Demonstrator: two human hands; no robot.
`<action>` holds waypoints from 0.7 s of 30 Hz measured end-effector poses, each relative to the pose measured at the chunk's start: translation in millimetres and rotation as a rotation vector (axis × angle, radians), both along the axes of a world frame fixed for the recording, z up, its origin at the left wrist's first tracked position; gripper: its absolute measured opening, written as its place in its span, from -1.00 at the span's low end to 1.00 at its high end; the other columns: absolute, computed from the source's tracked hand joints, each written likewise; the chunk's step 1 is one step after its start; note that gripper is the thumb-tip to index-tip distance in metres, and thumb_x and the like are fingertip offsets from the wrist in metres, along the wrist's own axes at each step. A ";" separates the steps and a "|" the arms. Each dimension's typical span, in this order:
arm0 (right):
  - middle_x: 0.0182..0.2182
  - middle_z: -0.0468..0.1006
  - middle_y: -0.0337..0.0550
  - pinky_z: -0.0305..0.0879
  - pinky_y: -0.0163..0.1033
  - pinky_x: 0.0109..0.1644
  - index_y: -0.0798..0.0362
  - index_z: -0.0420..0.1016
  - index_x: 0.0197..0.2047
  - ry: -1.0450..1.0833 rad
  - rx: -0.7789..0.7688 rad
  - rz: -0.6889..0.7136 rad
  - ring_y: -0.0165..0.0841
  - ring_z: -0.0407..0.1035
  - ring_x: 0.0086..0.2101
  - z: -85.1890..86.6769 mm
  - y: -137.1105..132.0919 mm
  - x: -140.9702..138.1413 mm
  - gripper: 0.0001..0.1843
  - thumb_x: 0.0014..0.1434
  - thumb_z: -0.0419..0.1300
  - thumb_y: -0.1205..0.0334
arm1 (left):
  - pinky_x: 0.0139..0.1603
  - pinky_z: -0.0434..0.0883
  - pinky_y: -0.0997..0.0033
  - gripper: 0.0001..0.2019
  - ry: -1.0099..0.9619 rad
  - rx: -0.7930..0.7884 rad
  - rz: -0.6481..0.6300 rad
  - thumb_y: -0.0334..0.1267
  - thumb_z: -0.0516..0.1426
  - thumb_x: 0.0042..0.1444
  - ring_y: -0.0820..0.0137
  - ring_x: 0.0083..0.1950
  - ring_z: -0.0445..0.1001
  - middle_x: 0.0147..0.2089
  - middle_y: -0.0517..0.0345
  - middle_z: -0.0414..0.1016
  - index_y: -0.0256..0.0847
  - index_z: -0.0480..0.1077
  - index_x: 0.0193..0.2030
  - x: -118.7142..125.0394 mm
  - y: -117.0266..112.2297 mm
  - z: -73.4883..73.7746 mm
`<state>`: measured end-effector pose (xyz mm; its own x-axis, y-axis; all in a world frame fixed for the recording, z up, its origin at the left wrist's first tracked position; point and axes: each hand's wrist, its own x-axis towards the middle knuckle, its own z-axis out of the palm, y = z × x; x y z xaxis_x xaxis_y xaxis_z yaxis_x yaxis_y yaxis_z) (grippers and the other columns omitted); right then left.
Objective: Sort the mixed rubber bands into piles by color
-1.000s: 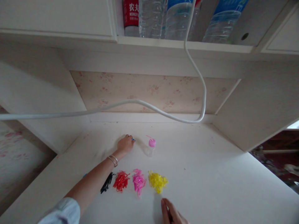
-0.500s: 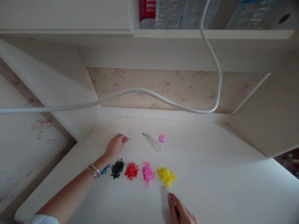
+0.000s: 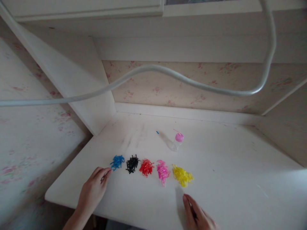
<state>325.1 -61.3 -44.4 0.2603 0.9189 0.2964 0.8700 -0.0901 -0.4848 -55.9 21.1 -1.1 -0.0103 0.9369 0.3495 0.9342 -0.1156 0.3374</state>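
My left hand (image 3: 95,185) is closed in a pinch, its fingertips at the near left edge of a pile of small blue bands (image 3: 117,162). Whatever it may hold is too small to make out. Right of that pile, in a row, lie similar piles of black bands (image 3: 132,164), red bands (image 3: 146,167), pink bands (image 3: 163,171) and yellow bands (image 3: 182,175). My right hand (image 3: 198,212) rests in front of the yellow pile, thumb and fingers pressed together; anything between them is hidden.
Behind the piles is a small clear container with a pink lid (image 3: 179,137). One stray blue piece (image 3: 157,132) lies to its left on the white desk (image 3: 227,191). A thick white cable (image 3: 153,68) crosses the view, below the overhead cabinet (image 3: 91,9).
My left hand has come back from beyond the black pile to the front of the blue pile, uncovering it. My right hand keeps its place before the yellow pile. The view has shifted.
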 end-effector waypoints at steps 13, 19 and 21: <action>-0.31 0.64 -0.23 0.37 -0.40 -0.43 -0.13 0.58 -0.15 -0.011 -0.049 -0.032 -0.38 0.53 -0.45 7.3 -0.3 -1.2 -0.36 0.27 -0.25 -0.23 | -0.26 0.38 0.52 -0.72 0.050 0.024 0.046 -0.07 -0.01 0.23 0.45 -0.28 0.48 -0.20 0.15 0.48 -0.14 0.42 -0.11 13.3 3.4 1.3; -0.35 0.64 -0.22 0.35 -0.41 -0.45 -0.09 0.58 -0.15 0.001 -0.042 -0.012 -0.38 0.53 -0.46 9.5 0.1 -0.9 -0.36 0.29 -0.25 -0.21 | -0.29 0.37 0.50 -0.72 -0.172 0.036 -0.047 -0.05 -0.02 0.22 0.48 -0.39 0.41 -0.29 0.18 0.47 -0.15 0.41 -0.19 55.4 36.0 50.2; -0.33 0.64 -0.22 0.35 -0.42 -0.42 -0.08 0.58 -0.14 -0.003 -0.038 0.012 -0.39 0.53 -0.45 12.5 0.1 -1.4 -0.36 0.30 -0.26 -0.19 | -0.25 0.36 0.50 -0.73 -0.128 -0.064 -0.155 -0.06 -0.02 0.22 0.48 -0.34 0.43 -0.26 0.21 0.49 -0.12 0.43 -0.21 84.0 61.7 65.1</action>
